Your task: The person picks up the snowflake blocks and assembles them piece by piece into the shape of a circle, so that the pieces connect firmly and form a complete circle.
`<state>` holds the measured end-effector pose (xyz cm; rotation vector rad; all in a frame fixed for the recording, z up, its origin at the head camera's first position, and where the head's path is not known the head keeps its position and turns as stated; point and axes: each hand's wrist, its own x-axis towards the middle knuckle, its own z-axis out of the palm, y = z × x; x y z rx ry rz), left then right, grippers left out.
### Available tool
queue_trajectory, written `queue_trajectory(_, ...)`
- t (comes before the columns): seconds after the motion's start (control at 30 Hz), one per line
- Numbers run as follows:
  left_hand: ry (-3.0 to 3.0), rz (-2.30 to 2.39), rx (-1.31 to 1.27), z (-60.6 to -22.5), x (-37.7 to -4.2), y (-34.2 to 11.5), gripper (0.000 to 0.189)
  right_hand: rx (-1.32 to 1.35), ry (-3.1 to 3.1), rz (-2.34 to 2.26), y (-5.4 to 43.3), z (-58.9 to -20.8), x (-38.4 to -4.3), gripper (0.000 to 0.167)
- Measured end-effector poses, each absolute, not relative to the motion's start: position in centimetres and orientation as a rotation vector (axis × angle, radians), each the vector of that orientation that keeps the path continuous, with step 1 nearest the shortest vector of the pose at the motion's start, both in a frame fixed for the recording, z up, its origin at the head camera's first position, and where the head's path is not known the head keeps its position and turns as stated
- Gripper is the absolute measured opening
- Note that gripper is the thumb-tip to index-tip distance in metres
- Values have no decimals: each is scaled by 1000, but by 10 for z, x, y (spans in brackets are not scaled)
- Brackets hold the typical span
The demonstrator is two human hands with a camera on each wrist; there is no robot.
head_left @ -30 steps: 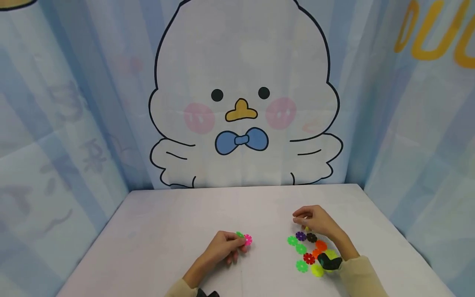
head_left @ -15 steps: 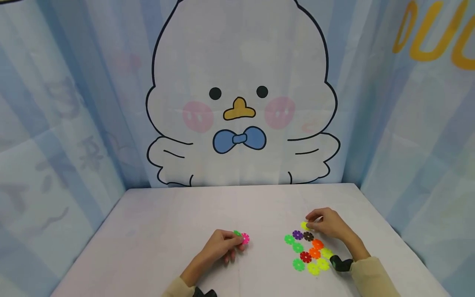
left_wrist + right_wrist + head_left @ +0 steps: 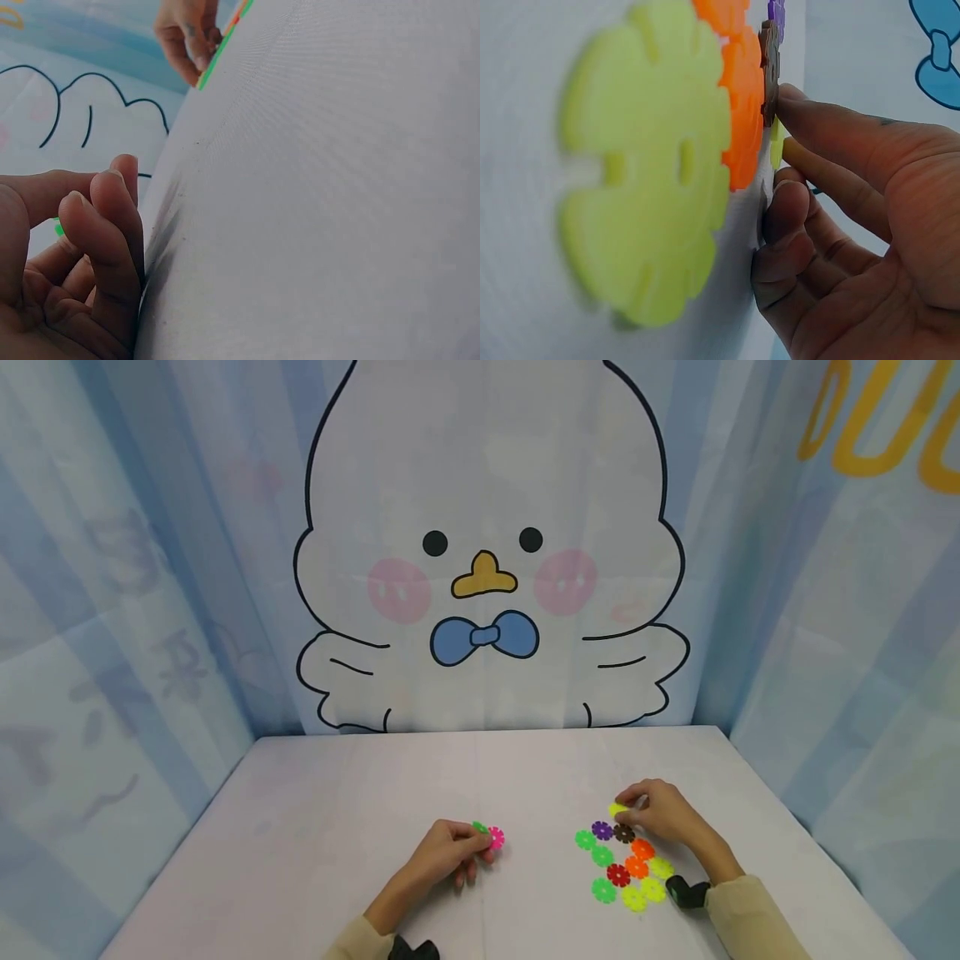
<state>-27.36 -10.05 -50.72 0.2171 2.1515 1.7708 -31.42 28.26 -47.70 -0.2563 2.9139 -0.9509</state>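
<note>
My left hand [image 3: 444, 850] pinches a pink snowflake disc [image 3: 497, 837] and a green snowflake disc [image 3: 479, 827] between thumb and index finger, near the table's middle. The two discs touch or overlap; whether they are joined I cannot tell. At the far end of the loose pieces, my right hand [image 3: 663, 814] pinches the edge of a yellow snowflake disc [image 3: 617, 809]. In the right wrist view that yellow disc [image 3: 777, 144] shows only as a sliver behind the thumb. A brown disc [image 3: 624, 833] lies just below the right fingertips, beside a purple disc [image 3: 602, 831].
More slotted discs lie flat in a loose cluster: green [image 3: 603, 890], red [image 3: 618, 875], orange [image 3: 637, 867] and yellow [image 3: 633, 898]. The white table [image 3: 315, 827] extends to a cartoon-printed curtain [image 3: 487, 685] at the back, with curtains on both sides.
My right hand has shifted slightly right and come down onto the far yellow disc, taking its edge between the fingers. The left hand keeps its pinch, nearly unmoved.
</note>
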Motion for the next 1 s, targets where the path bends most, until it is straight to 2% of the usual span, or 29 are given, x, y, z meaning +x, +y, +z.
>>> queue_trajectory(0.77, 2138, 1786, 247, -505, -272, -102, 24, -219, 2904, -946, 283, -476, -317, 28)
queue_trajectory(1.0, 2137, 1780, 248, -508, -273, -103, 25, -281, 2918, -976, 284, -479, -316, 26)
